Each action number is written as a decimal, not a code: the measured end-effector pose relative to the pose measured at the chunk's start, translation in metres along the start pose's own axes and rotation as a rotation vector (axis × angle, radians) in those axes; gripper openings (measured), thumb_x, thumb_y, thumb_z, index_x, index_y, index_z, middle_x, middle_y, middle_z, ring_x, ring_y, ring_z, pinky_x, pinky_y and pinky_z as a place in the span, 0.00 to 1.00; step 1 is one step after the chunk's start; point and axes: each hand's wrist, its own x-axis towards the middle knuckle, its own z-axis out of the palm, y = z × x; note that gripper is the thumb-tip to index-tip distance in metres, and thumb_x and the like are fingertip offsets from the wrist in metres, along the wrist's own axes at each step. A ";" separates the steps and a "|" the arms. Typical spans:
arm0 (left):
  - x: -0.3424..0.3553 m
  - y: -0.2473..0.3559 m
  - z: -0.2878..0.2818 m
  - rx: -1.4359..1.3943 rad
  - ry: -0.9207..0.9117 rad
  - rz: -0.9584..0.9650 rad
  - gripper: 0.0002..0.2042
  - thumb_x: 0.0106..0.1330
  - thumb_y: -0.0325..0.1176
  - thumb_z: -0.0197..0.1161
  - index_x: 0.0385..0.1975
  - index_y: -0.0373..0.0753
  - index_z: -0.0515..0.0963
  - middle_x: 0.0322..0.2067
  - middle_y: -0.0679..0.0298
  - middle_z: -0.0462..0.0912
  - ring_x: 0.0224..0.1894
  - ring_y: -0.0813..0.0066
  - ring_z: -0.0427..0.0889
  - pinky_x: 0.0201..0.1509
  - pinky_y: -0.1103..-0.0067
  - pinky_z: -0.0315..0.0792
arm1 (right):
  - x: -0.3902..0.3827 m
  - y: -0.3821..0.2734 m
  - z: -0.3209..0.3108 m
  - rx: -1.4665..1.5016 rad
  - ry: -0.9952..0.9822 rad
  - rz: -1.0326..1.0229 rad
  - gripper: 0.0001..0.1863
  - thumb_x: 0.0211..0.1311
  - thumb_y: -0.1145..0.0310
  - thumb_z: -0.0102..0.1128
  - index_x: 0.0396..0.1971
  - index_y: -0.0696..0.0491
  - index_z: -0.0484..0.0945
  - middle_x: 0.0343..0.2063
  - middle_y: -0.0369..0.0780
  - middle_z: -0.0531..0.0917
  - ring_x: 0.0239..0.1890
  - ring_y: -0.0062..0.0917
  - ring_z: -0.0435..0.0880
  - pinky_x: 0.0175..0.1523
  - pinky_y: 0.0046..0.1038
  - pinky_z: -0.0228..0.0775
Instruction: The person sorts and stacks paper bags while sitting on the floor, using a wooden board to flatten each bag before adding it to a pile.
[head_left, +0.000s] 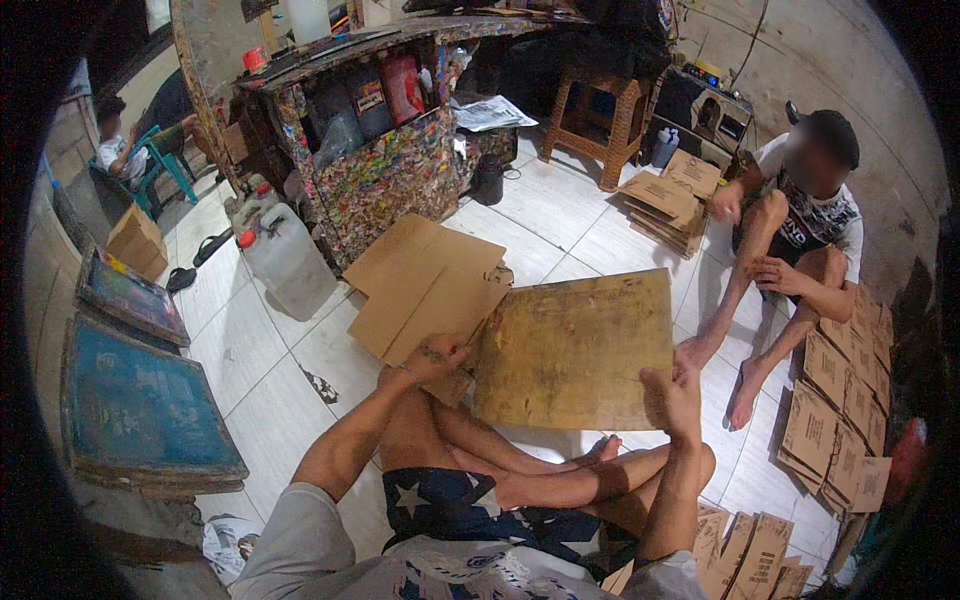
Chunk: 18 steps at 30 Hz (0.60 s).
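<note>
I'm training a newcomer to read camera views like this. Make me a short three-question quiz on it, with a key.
1. What does the wearer's right hand grip?
A) a brown stool
B) a stained yellow-brown board
C) a green chair

2. Look at the co-worker at the right. True or false: this person is standing.

3. Fill in: the flat brown cardboard with the straight crease is mostly to the ____ of the board.

Key: 1. B; 2. False, seated with knees raised; 3. left.
</note>
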 end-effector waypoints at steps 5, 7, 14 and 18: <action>-0.007 0.047 -0.027 -0.315 0.012 -0.154 0.15 0.64 0.42 0.56 0.28 0.35 0.76 0.25 0.59 0.81 0.26 0.69 0.78 0.34 0.72 0.73 | 0.006 0.048 0.001 -0.046 -0.041 0.035 0.15 0.55 0.79 0.57 0.44 0.60 0.71 0.26 0.37 0.80 0.24 0.18 0.77 0.27 0.21 0.69; -0.009 0.055 -0.042 -0.591 0.015 -0.296 0.14 0.65 0.42 0.56 0.29 0.36 0.77 0.27 0.63 0.81 0.26 0.75 0.78 0.34 0.75 0.73 | 0.004 0.058 0.003 -0.066 -0.020 0.016 0.15 0.55 0.79 0.56 0.44 0.60 0.71 0.26 0.37 0.80 0.24 0.18 0.76 0.27 0.21 0.69; -0.019 0.062 -0.069 -0.554 0.137 -0.158 0.16 0.67 0.45 0.55 0.35 0.35 0.78 0.24 0.65 0.76 0.29 0.75 0.76 0.35 0.76 0.74 | 0.001 0.066 0.000 -0.058 -0.023 0.043 0.15 0.54 0.79 0.57 0.43 0.60 0.72 0.27 0.37 0.80 0.26 0.18 0.77 0.30 0.22 0.69; -0.036 0.038 -0.045 0.351 0.051 0.001 0.28 0.64 0.54 0.54 0.53 0.36 0.71 0.48 0.55 0.74 0.48 0.60 0.76 0.49 0.70 0.72 | 0.004 0.085 -0.008 -0.044 -0.020 0.072 0.15 0.53 0.79 0.57 0.43 0.60 0.73 0.25 0.37 0.80 0.23 0.18 0.77 0.27 0.22 0.68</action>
